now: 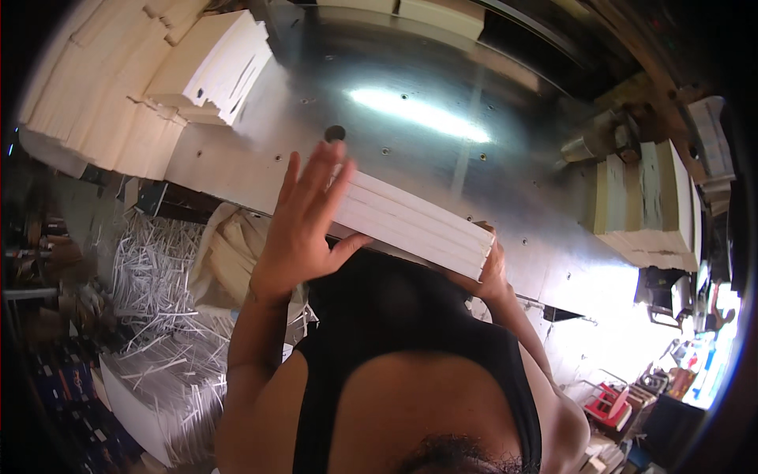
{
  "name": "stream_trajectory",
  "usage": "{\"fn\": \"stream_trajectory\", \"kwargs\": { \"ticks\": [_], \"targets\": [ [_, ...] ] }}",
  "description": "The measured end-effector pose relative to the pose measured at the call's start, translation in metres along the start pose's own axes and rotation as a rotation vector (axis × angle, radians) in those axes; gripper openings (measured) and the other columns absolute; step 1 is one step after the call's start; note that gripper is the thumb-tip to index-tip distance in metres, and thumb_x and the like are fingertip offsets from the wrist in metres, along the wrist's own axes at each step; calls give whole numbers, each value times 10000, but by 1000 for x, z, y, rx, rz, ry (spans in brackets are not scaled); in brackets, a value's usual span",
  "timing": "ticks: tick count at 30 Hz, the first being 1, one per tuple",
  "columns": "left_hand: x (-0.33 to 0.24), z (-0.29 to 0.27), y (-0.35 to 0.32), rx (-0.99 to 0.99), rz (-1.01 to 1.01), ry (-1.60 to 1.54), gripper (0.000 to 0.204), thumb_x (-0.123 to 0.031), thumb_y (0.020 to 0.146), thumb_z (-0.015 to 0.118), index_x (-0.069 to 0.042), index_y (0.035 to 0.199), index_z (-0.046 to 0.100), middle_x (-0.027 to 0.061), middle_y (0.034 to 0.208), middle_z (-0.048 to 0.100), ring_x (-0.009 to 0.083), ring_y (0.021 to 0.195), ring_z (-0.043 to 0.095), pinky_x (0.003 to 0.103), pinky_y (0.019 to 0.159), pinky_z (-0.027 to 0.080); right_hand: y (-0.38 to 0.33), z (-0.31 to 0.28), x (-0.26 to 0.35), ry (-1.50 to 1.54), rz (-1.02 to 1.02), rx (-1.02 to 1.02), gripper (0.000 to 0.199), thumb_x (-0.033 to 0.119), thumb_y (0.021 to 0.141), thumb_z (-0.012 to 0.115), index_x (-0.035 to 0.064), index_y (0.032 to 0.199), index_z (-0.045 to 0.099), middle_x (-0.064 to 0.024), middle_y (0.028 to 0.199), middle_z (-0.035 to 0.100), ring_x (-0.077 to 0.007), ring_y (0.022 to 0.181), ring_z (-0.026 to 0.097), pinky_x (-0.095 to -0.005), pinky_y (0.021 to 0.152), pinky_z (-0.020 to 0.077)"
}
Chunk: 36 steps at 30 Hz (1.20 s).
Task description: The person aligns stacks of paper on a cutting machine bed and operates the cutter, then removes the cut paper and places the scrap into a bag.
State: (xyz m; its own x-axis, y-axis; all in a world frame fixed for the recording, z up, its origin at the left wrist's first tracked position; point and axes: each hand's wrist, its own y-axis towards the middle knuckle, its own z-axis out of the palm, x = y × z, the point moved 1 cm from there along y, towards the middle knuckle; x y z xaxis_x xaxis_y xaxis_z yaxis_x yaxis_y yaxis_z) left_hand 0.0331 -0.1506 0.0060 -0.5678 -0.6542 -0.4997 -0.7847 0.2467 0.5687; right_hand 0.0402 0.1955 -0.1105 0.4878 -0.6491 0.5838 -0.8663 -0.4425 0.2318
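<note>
A thick white stack of paper sheets (418, 225) lies at the near edge of a shiny metal table (442, 134). My left hand (304, 217) is pressed flat against the stack's left end, fingers spread upward and thumb under it. My right hand (491, 272) grips the stack's right corner from below; most of that hand is hidden behind the paper.
Tall piles of cream paper (118, 95) stand on the table's left end, and another trimmed pile (651, 209) on the right. Shredded paper strips (166, 316) fill bags on the floor at the left. Machine parts and clutter (632, 395) sit at the right.
</note>
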Motion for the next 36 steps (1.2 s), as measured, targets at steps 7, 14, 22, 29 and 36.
{"fn": "stream_trajectory", "kwargs": {
  "ticks": [7, 14, 22, 29, 36],
  "targets": [
    [-31, 24, 17, 453, 214, 293, 584, -183, 891, 716, -15, 1431, 572, 159, 1515, 541, 351, 1436, 475, 566, 1214, 311, 6, -7, 8, 6, 201, 92, 750, 358, 696, 900, 50, 1256, 507, -233, 1118, 637, -474, 1016, 659, -527, 862, 554],
    [-3, 2, 8, 358, 282, 293, 393, -232, 960, 701, 43, 1240, 691, 193, 1346, 667, 424, 1315, 588, 595, 1134, 418, 17, -23, 24, 332, 16, -76, 616, 241, 725, 848, 70, 1203, 500, -195, 1133, 617, -460, 993, 646, -518, 810, 539],
    [-14, 10, 12, 366, 245, 390, 721, -535, 944, 668, 13, 1405, 590, 200, 1465, 580, 413, 1419, 490, 664, 1196, 288, 10, -15, 18, 296, -34, -117, 626, 248, 719, 853, 61, 1199, 496, -169, 1096, 621, -446, 945, 658, -508, 769, 543],
    [-37, 36, 59, 596, 246, 319, 970, -725, 769, 699, -64, 1459, 534, 158, 1211, 632, 356, 1177, 578, 579, 1149, 354, 10, -16, 21, 225, 318, 184, 644, 312, 745, 863, 133, 1251, 507, -186, 1045, 690, -452, 951, 669, -531, 771, 538],
    [-36, 20, 67, 542, 259, 277, 908, -706, 734, 725, -94, 1389, 580, 72, 1058, 607, 271, 1011, 589, 419, 961, 434, 16, -16, 27, 48, -61, -114, 681, 282, 746, 879, 40, 1285, 540, -173, 1107, 689, -401, 999, 690, -487, 856, 547]
  ]
}}
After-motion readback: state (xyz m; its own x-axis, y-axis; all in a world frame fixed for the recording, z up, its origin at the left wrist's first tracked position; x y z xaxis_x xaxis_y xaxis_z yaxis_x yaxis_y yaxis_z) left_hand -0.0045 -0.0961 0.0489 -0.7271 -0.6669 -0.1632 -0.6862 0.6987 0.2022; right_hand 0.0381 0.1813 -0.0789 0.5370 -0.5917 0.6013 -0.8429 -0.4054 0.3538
